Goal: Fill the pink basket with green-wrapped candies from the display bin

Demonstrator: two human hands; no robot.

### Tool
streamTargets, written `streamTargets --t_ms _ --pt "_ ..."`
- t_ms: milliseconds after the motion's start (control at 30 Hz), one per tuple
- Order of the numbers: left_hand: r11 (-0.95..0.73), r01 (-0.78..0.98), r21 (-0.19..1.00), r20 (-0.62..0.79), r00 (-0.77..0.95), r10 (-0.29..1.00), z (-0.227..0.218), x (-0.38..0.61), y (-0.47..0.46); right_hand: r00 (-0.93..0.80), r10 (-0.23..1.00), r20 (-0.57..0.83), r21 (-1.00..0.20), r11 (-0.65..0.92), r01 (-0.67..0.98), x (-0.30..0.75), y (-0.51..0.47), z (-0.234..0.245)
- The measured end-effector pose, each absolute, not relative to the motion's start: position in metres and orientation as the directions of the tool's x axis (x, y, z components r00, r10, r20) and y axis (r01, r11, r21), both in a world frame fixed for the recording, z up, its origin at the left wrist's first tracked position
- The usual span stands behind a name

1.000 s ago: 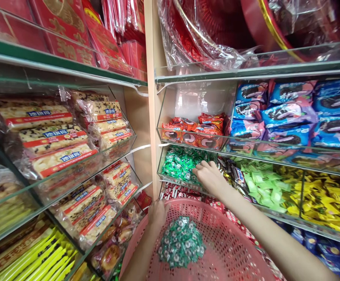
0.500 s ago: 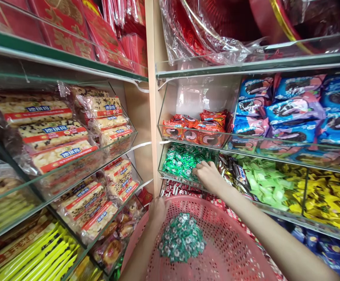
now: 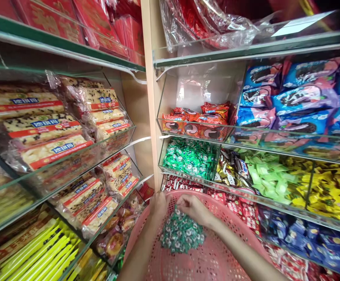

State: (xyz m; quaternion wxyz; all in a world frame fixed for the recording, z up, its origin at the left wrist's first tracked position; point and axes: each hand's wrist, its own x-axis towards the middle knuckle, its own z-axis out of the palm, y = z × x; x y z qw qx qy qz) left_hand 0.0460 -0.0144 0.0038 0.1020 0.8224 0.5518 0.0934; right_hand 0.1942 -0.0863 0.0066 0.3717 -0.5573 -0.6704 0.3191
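Observation:
My left hand (image 3: 158, 207) is closed on the far-left rim of a pink perforated plastic basket (image 3: 228, 242). Inside it lies a heap of small green-wrapped candies (image 3: 183, 234). Over the far edge of that heap is my right hand (image 3: 192, 208), fingers curled inward and pointing down; whether candies are between them is hidden. Beyond the basket, a clear shelf bin holds more green-wrapped candies (image 3: 187, 158) of the same look.
Beside the green bin are brown-wrapped sweets (image 3: 231, 168), pale green packets (image 3: 263, 175) and yellow packets (image 3: 331, 187). Blue cookie packs (image 3: 301, 97) sit above them. A wooden post (image 3: 151, 117) divides the shelves; wrapped puffed-rice bars (image 3: 47, 125) fill the left side.
My right hand has moved from the green candy bin down and toward me, to above the heap in the basket. My left hand stays on the rim. The view has shifted slightly.

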Motion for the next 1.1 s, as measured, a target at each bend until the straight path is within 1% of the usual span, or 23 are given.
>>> streamTargets --t_ms 100,167,267,433,533,633,733,833,900,967,1100 --pt "-0.384 0.891 0.244 0.057 0.382 0.922 0.005 0.047 -0.015 -0.058 0.991 0.122 -0.844 0.134 0.52 0.199 -0.08 -0.037" --pt "-0.386 0.892 0.236 0.06 0.383 0.922 0.005 0.048 -0.015 -0.029 0.993 0.114 -0.837 0.112 0.536 0.199 -0.08 -0.05" --pt "-0.383 0.894 0.235 0.054 0.381 0.923 0.006 0.048 -0.015 0.031 0.998 0.057 -0.86 0.033 0.509 0.192 -0.08 -0.053" --pt "-0.392 0.89 0.234 0.041 0.394 0.918 0.01 0.047 -0.016 0.097 0.993 -0.065 -0.906 -0.1 0.412 0.178 -0.08 -0.052" --pt "-0.386 0.894 0.226 0.03 0.39 0.92 0.011 0.048 -0.017 0.102 0.989 -0.105 -0.895 -0.139 0.425 0.175 -0.081 -0.058" --pt "-0.389 0.895 0.217 0.032 0.392 0.919 0.011 0.048 -0.017 0.098 0.994 -0.055 -0.834 -0.1 0.543 0.174 -0.082 -0.062" --pt "-0.396 0.893 0.214 0.045 0.396 0.917 0.01 0.049 -0.017 0.115 0.993 0.03 -0.732 -0.056 0.679 0.175 -0.083 -0.062" --pt "-0.393 0.892 0.226 0.048 0.392 0.919 0.009 0.048 -0.017 0.134 0.99 0.04 -0.649 -0.076 0.757 0.176 -0.086 -0.054" --pt "-0.386 0.892 0.234 0.039 0.388 0.921 0.009 0.048 -0.016 0.154 0.987 0.036 -0.597 -0.102 0.796 0.176 -0.089 -0.043" --pt "-0.379 0.893 0.242 0.03 0.384 0.923 0.008 0.047 -0.016 0.164 0.984 0.067 -0.55 -0.101 0.829 0.175 -0.092 -0.029" --pt "-0.368 0.894 0.254 0.023 0.375 0.927 0.007 0.046 -0.015 0.107 0.975 0.196 -0.514 0.009 0.858 0.178 -0.098 0.014"
